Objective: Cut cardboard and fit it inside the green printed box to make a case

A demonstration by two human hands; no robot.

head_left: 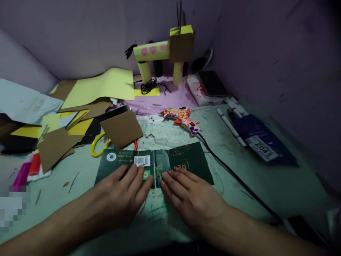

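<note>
Flat on the table in front of me lies a dark green printed card sheet (191,160), creased near its middle, with a barcode and a round white mark on its left part. My left hand (119,195) presses on the left part, fingers stretched out below the barcode. On the right part, beside the crease, rest the flat fingers of my right hand (194,195). Just beyond the sheet is a brown cardboard piece (122,128), lying over scissors with a yellow handle (97,146) and a red one.
A flowered glue gun (183,119) lies behind the sheet, its black cord (234,174) running front right. At the back stands a paper-tube animal (151,51). Paper and cardboard scraps (58,145) pile up on the left. A blue packet (266,142) lies right.
</note>
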